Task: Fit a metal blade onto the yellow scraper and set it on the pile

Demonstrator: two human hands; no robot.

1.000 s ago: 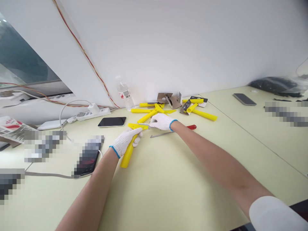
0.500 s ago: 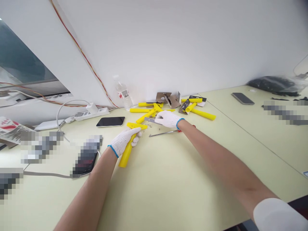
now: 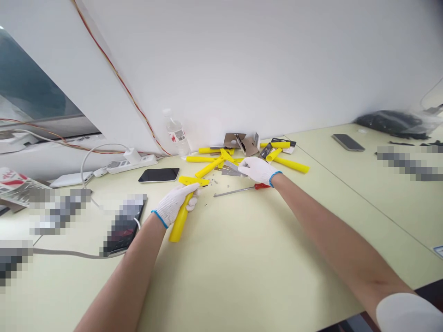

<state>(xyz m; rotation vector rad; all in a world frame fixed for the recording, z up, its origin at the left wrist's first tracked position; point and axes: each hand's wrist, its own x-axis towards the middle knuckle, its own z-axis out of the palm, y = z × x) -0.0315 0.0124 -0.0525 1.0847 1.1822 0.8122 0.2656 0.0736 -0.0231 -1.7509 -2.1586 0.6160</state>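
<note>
The right hand (image 3: pixel 258 169) has shifted right, pinching a thin, stiff metal blade (image 3: pixel 231 168) by its flat, while the left hand (image 3: pixel 176 202) clasps the light yellow scraper (image 3: pixel 183 210) handle.

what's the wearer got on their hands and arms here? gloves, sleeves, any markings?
Both hands wear white knit work gloves with a blue band at the cuff: left hand, right hand. Forearms are bare. A white sleeve shows on the right upper arm at the frame's corner. No logos or markings are visible on the gloves.
</note>
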